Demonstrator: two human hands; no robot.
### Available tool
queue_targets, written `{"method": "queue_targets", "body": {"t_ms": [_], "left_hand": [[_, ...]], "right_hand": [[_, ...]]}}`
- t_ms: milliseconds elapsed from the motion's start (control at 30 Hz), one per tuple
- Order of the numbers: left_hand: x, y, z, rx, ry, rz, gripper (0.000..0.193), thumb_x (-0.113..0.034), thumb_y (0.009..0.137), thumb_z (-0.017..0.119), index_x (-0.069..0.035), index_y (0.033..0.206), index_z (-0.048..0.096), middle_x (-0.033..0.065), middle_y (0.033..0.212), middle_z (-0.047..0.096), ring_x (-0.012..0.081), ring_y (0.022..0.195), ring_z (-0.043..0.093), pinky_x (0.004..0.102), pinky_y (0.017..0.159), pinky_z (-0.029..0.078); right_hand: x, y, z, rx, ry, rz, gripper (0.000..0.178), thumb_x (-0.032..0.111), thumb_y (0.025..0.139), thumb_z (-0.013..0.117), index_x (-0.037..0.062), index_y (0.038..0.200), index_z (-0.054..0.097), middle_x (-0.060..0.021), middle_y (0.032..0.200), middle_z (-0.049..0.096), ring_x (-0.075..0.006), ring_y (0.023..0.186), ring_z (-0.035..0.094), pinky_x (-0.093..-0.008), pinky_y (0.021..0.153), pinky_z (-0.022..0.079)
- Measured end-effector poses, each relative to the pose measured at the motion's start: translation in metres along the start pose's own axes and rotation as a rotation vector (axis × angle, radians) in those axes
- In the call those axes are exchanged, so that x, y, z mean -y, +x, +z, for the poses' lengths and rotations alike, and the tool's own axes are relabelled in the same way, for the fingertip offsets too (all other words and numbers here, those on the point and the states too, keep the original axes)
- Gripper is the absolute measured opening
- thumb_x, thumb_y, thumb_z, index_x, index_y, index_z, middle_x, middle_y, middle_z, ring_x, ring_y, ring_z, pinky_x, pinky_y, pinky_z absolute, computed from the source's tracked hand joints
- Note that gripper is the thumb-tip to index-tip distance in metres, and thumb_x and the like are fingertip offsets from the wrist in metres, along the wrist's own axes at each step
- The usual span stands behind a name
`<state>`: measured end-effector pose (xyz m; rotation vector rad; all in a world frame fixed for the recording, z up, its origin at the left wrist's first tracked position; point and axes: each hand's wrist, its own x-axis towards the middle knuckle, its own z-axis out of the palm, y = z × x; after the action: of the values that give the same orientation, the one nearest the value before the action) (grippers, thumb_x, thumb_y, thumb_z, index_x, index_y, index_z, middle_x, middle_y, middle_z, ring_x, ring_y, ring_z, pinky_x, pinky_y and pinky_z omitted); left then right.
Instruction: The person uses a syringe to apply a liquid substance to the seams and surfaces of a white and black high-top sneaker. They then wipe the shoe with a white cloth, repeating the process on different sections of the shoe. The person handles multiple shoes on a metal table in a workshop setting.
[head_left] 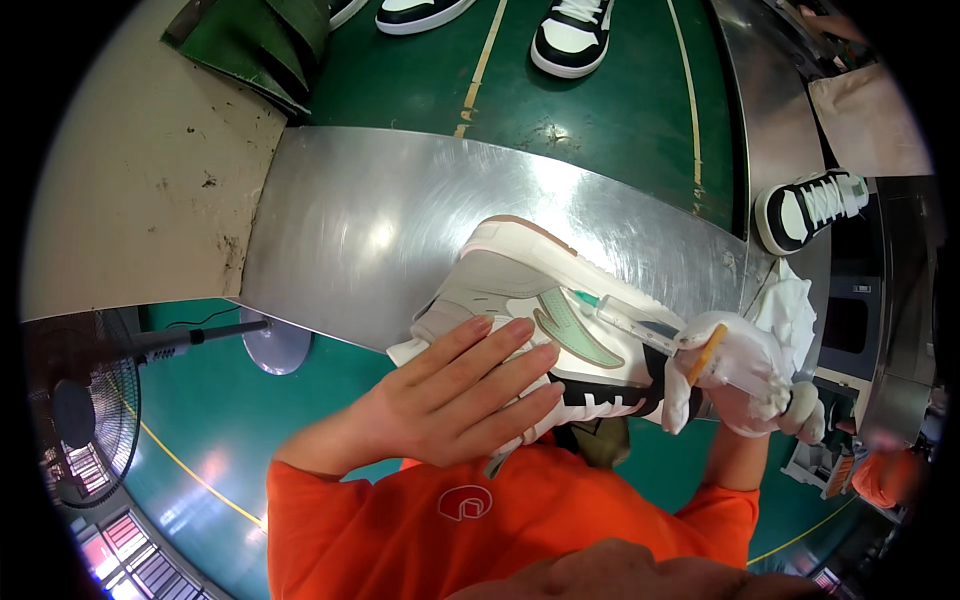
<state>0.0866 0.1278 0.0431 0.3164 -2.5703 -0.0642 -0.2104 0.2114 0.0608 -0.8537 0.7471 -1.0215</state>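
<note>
A sneaker (497, 272) in white, grey and black, with a mint-green curved side patch (585, 338), lies on its side on the metal bench in front of me. My bare left hand (465, 390) rests across it, fingers stretched out flat over the upper; the thumb is hidden. In a white glove, my right hand (738, 368) is closed around a clear syringe (632, 322) with a green tip. That tip points at the shoe's side by the mint patch; whether it touches, I cannot tell. A yellow-orange strip (708, 355) crosses the gloved fingers.
Beyond the metal bench top (350, 200) runs a green conveyor belt (610, 130) carrying black-and-white sneakers (572, 38). Another sneaker (812, 210) stands at the right, near a crumpled white cloth (786, 310). A fan (85, 430) is at the left, beside a pale panel (150, 170).
</note>
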Motion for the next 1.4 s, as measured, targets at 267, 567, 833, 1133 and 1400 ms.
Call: {"method": "queue_targets", "body": {"t_ms": [267, 567, 833, 1133, 1400], "left_hand": [[0.000, 0.003, -0.003, 0.064, -0.028, -0.013, 0.020, -0.019, 0.087, 0.062, -0.018, 0.107, 0.065, 0.0050, 0.118, 0.067, 0.0258, 0.110, 0.064, 0.0398, 0.097, 0.050], [-0.005, 0.008, 0.000, 0.017, -0.008, -0.025, 0.014, -0.015, 0.083, 0.064, -0.017, 0.096, 0.069, 0.0058, 0.111, 0.069, 0.0284, 0.106, 0.065, 0.0421, 0.092, 0.053], [-0.003, 0.006, 0.000, 0.047, 0.046, 0.000, 0.019, -0.016, 0.085, 0.064, -0.019, 0.103, 0.070, 0.0047, 0.117, 0.067, 0.0261, 0.112, 0.063, 0.0394, 0.096, 0.049], [-0.006, 0.009, 0.002, 0.035, 0.030, -0.035, 0.018, -0.013, 0.081, 0.064, -0.018, 0.097, 0.072, 0.0049, 0.113, 0.068, 0.0264, 0.111, 0.063, 0.0403, 0.096, 0.050], [-0.023, 0.018, 0.006, 0.035, 0.123, -0.037, 0.017, -0.012, 0.082, 0.065, -0.013, 0.098, 0.069, 0.0088, 0.110, 0.069, 0.0308, 0.107, 0.065, 0.0427, 0.090, 0.053]], "right_hand": [[0.006, 0.008, -0.014, 0.262, 0.140, -0.057, 0.116, 0.049, 0.057, 0.085, -0.0187, 0.136, 0.032, -0.0289, 0.106, 0.059, -0.0302, 0.085, 0.066, -0.0346, 0.069, 0.053], [0.033, -0.016, -0.011, 0.147, 0.107, 0.052, 0.116, 0.049, 0.052, 0.083, -0.0209, 0.131, 0.035, -0.0263, 0.098, 0.062, -0.0254, 0.067, 0.065, -0.0307, 0.060, 0.054], [0.032, -0.067, -0.016, -0.145, -0.021, 0.150, 0.121, 0.064, 0.050, 0.077, -0.0201, 0.128, 0.040, -0.0256, 0.089, 0.063, -0.0232, 0.053, 0.061, -0.0295, 0.047, 0.052], [0.030, -0.078, -0.019, -0.130, -0.007, 0.061, 0.120, 0.064, 0.049, 0.078, -0.0215, 0.124, 0.041, -0.0274, 0.090, 0.061, -0.0239, 0.053, 0.060, -0.0302, 0.047, 0.051], [0.015, -0.108, -0.028, -0.178, 0.065, -0.124, 0.119, 0.064, 0.049, 0.079, -0.0228, 0.122, 0.042, -0.0290, 0.090, 0.060, -0.0245, 0.053, 0.060, -0.0308, 0.047, 0.050]]}}
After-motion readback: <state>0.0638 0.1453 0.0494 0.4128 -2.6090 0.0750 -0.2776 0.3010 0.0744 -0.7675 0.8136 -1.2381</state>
